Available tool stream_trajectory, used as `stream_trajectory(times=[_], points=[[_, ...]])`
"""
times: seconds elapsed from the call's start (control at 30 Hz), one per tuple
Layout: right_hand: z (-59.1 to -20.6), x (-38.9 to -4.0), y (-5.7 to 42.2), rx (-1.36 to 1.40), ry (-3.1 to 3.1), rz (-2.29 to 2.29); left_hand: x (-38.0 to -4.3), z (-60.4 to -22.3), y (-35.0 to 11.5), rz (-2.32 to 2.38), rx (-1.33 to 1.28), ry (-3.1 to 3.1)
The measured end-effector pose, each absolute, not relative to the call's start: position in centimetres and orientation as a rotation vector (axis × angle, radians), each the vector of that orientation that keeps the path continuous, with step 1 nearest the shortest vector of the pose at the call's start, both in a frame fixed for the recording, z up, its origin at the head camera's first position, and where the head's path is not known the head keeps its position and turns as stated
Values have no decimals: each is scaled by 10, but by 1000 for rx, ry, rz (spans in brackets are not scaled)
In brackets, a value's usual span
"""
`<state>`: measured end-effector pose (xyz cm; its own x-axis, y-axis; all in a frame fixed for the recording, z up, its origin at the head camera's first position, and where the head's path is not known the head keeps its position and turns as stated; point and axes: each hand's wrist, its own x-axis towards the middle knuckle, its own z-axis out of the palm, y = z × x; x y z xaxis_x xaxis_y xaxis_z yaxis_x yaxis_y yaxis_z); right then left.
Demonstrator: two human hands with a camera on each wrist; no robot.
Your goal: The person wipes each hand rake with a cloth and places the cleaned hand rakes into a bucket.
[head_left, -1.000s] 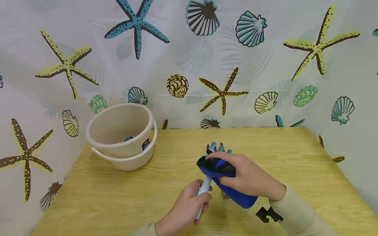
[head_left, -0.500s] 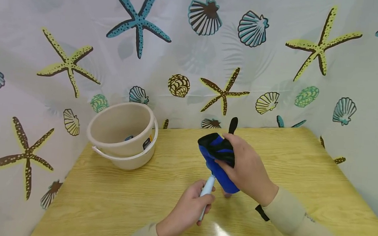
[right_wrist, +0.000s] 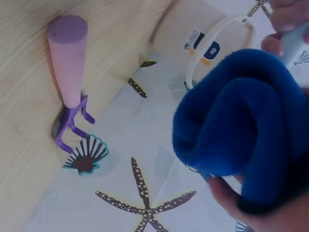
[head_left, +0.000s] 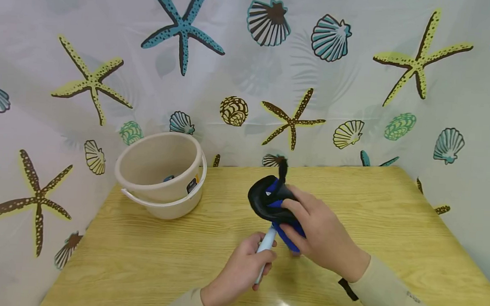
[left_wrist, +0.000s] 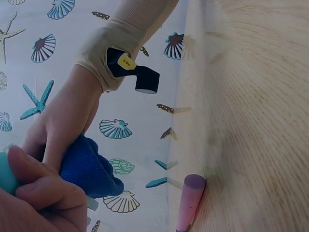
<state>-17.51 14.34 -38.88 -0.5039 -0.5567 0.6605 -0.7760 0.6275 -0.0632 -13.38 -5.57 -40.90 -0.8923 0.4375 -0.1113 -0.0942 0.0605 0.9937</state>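
My left hand (head_left: 238, 269) grips the pale blue handle (head_left: 266, 245) of a hand rake, just above the table. In my right hand (head_left: 324, 232) is a bunched blue cloth (right_wrist: 217, 111) with black on its outer side, wrapped about the rake's upper end. That end and its tines are hidden under the cloth in the head view. A loose black strip (head_left: 283, 170) sticks up from the cloth. Beneath the right hand, a second hand rake with a pink handle (right_wrist: 70, 63) and purple tines (right_wrist: 77, 128) lies on the table.
At the back left stands a cream bucket (head_left: 174, 210) with a white handle and a small dark blue thing (head_left: 169, 178) inside. A curtain (head_left: 242, 64) printed with starfish and shells rises behind the wooden table (head_left: 158, 260) and along its sides.
The right hand has drawn the cloth over the rake's tines, which showed a second ago, and has shifted about on its upper end. The left hand has barely moved.
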Motion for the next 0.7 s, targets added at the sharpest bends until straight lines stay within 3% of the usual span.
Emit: stream_trajectory(times=[0.17, 0.7], points=[[-388, -165, 147, 1170, -2451, 373, -134, -412, -54, 1898, 350, 1962], [-387, -159, 144, 1060, -2527, 130, -140, -411, -57, 1895, 324, 2040]])
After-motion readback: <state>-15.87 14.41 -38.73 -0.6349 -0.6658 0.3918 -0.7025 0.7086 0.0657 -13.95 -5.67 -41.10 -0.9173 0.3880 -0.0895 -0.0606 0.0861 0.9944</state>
